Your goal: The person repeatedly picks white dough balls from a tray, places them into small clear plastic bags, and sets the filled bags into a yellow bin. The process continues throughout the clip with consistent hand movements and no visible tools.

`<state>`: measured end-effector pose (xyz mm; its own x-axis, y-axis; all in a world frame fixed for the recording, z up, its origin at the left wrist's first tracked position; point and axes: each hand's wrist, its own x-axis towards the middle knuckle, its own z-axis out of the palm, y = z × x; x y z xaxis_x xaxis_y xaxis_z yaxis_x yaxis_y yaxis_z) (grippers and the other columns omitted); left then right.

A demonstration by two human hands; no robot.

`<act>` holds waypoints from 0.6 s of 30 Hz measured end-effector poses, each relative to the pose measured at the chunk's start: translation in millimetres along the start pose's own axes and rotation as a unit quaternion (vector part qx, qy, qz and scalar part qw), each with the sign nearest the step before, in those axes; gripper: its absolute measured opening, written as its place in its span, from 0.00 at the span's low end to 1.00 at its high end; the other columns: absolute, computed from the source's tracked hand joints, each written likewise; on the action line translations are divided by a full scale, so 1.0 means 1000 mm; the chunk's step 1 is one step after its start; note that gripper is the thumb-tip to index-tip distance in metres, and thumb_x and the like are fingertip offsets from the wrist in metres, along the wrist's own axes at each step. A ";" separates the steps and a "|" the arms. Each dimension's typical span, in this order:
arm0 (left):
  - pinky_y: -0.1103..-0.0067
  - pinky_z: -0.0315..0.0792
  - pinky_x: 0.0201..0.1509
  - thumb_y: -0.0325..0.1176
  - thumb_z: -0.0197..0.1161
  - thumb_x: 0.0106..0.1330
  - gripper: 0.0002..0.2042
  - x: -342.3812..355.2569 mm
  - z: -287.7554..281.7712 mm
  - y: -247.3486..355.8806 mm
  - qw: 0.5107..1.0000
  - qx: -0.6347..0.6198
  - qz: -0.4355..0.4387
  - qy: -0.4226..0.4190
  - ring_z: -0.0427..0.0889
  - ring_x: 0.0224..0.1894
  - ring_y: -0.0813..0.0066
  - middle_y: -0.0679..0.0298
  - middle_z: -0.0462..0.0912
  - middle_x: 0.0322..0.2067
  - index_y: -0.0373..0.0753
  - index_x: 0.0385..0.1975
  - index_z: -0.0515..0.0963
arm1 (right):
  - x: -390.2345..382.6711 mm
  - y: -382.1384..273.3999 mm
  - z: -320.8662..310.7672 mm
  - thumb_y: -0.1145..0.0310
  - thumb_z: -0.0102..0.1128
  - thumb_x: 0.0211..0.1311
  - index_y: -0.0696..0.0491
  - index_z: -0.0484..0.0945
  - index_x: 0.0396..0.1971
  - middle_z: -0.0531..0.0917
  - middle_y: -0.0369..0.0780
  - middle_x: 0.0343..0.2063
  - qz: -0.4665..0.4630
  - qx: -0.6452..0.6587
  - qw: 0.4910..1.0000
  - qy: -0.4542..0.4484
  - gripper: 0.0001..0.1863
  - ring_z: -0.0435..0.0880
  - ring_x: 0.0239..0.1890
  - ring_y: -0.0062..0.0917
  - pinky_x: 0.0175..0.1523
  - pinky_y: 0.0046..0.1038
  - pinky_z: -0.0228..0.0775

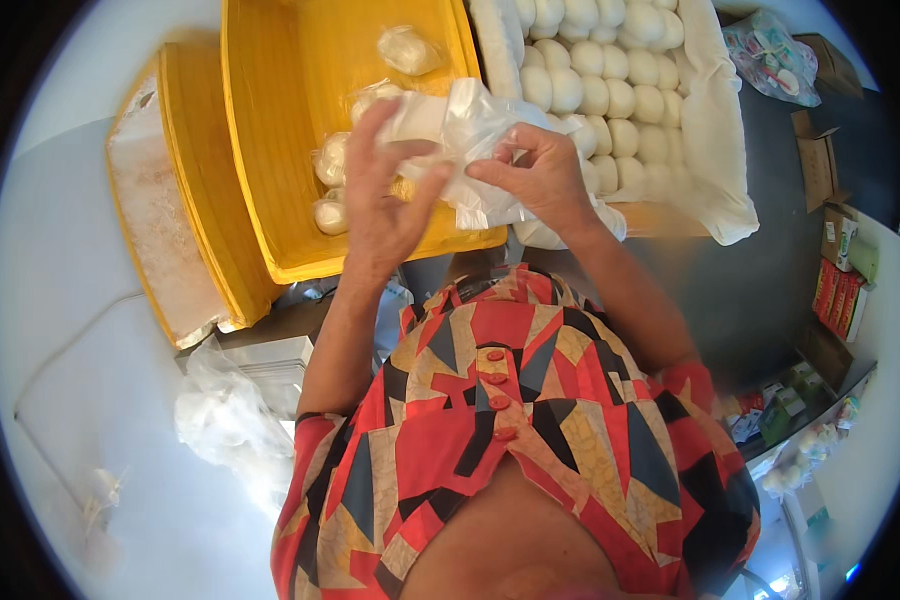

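The right hand [545,175] pinches a translucent, crinkled plastic bag [488,203] over a yellow rectangular plastic crate [295,60]; the left hand [388,205], blurred, is spread beside it (contact unclear). Uneven tugging could tear the bag; a loose pinch could drop it.

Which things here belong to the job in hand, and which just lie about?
In use, apparently:
- translucent plastic, pinched by the right hand
- yellow crate, bagged buns inside
- bare buns in cloth-lined tray

Lying about, probably:
- open cardboard box
- stuffed plastic bag
- crumpled plastic
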<state>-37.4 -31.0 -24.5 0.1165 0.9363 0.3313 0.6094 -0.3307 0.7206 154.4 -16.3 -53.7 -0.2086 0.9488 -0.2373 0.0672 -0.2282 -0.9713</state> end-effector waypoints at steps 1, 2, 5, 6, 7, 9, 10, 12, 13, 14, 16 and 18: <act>0.69 0.60 0.63 0.28 0.66 0.59 0.07 0.006 0.012 0.006 0.998 -0.019 0.012 -0.053 0.68 0.60 0.63 0.52 0.69 0.57 0.37 0.34 0.78 | 0.000 0.003 0.004 0.71 0.71 0.48 0.58 0.75 0.19 0.79 0.31 0.19 -0.050 -0.030 0.998 0.022 0.11 0.74 0.20 0.14 0.26 0.21 0.68; 0.69 0.59 0.63 0.28 0.66 0.58 0.04 0.011 0.019 0.007 0.993 -0.037 0.024 -0.107 0.69 0.59 0.64 0.53 0.70 0.56 0.37 0.30 0.78 | -0.001 0.010 0.009 0.71 0.71 0.47 0.57 0.74 0.18 0.79 0.31 0.19 -0.099 -0.059 0.992 0.044 0.12 0.73 0.20 0.13 0.25 0.21 0.67; 0.70 0.61 0.62 0.26 0.65 0.58 0.04 0.013 0.035 -0.012 0.978 -0.172 -0.056 -0.106 0.72 0.55 0.67 0.56 0.75 0.51 0.37 0.25 0.77 | -0.005 0.012 -0.001 0.75 0.68 0.46 0.57 0.74 0.18 0.78 0.31 0.19 -0.092 -0.048 0.993 0.056 0.09 0.72 0.20 0.15 0.26 0.22 0.66; 0.72 0.63 0.59 0.25 0.65 0.59 0.04 0.013 0.033 -0.017 0.982 -0.161 -0.065 -0.076 0.73 0.51 0.71 0.58 0.78 0.48 0.36 0.25 0.76 | -0.001 0.021 -0.010 0.75 0.68 0.46 0.57 0.75 0.18 0.79 0.32 0.19 -0.089 0.023 0.993 0.068 0.08 0.72 0.20 0.16 0.27 0.21 0.66; 0.73 0.64 0.56 0.25 0.65 0.58 0.04 0.013 0.033 -0.023 0.979 -0.173 -0.086 -0.063 0.73 0.50 0.71 0.59 0.78 0.47 0.37 0.25 0.76 | 0.003 0.028 -0.019 0.75 0.67 0.47 0.58 0.75 0.18 0.79 0.32 0.19 -0.084 0.094 0.989 0.084 0.08 0.72 0.20 0.16 0.27 0.21 0.66; 0.76 0.68 0.51 0.25 0.65 0.57 0.04 0.005 0.030 -0.045 0.973 -0.188 -0.129 -0.035 0.74 0.48 0.71 0.59 0.78 0.46 0.37 0.24 0.76 | 0.010 0.031 -0.032 0.78 0.63 0.52 0.58 0.77 0.23 0.78 0.33 0.18 0.012 0.365 0.902 0.232 0.03 0.74 0.21 0.15 0.28 0.19 0.68; 0.78 0.69 0.48 0.26 0.65 0.58 0.03 0.001 0.029 -0.053 0.972 -0.173 -0.153 -0.036 0.74 0.47 0.73 0.58 0.77 0.47 0.37 0.26 0.76 | 0.016 0.036 -0.047 0.79 0.62 0.52 0.58 0.76 0.24 0.77 0.33 0.18 0.023 0.451 0.854 0.258 0.03 0.74 0.21 0.15 0.27 0.19 0.68; 0.76 0.68 0.48 0.27 0.65 0.58 0.04 -0.009 0.032 -0.068 0.969 -0.160 -0.185 -0.039 0.74 0.48 0.70 0.57 0.75 0.49 0.37 0.29 0.77 | 0.019 0.037 -0.061 0.79 0.61 0.54 0.57 0.74 0.25 0.76 0.33 0.17 0.030 0.491 0.824 0.282 0.04 0.74 0.20 0.14 0.25 0.20 0.67; 0.76 0.68 0.48 0.27 0.65 0.58 0.04 -0.009 0.036 -0.071 0.966 -0.156 -0.201 -0.044 0.74 0.48 0.69 0.56 0.73 0.51 0.37 0.31 0.77 | 0.016 0.035 -0.062 0.78 0.62 0.54 0.57 0.73 0.25 0.75 0.33 0.16 0.027 0.448 0.846 0.289 0.05 0.73 0.20 0.14 0.25 0.20 0.67; 0.72 0.69 0.50 0.29 0.67 0.56 0.10 0.001 0.040 -0.055 0.987 -0.051 -0.147 -0.030 0.73 0.50 0.63 0.54 0.70 0.53 0.38 0.37 0.78 | 0.013 0.034 -0.062 0.78 0.62 0.54 0.56 0.73 0.25 0.74 0.33 0.16 0.026 0.404 0.866 0.294 0.06 0.73 0.19 0.14 0.24 0.19 0.67; 0.72 0.71 0.51 0.27 0.67 0.54 0.14 0.024 0.053 0.004 0.998 0.043 -0.016 -0.040 0.73 0.52 0.61 0.52 0.68 0.54 0.38 0.41 0.77 | 0.011 0.036 -0.041 0.77 0.62 0.54 0.56 0.72 0.25 0.73 0.33 0.16 -0.040 0.224 0.942 0.246 0.07 0.72 0.20 0.13 0.24 0.17 0.66; 0.72 0.72 0.50 0.25 0.67 0.49 0.18 0.032 0.065 0.025 0.991 0.076 0.056 -0.089 0.73 0.51 0.59 0.52 0.69 0.53 0.38 0.42 0.77 | 0.004 0.029 -0.020 0.77 0.62 0.54 0.55 0.71 0.26 0.72 0.31 0.16 -0.084 0.077 0.980 0.163 0.07 0.72 0.21 0.10 0.25 0.15 0.65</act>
<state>32.6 -2.2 -35.2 0.3192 0.9049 0.2817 0.6948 -0.4256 0.5798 175.4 -14.8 -82.3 0.1197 0.9896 -0.0797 -0.0955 -0.0685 -0.9931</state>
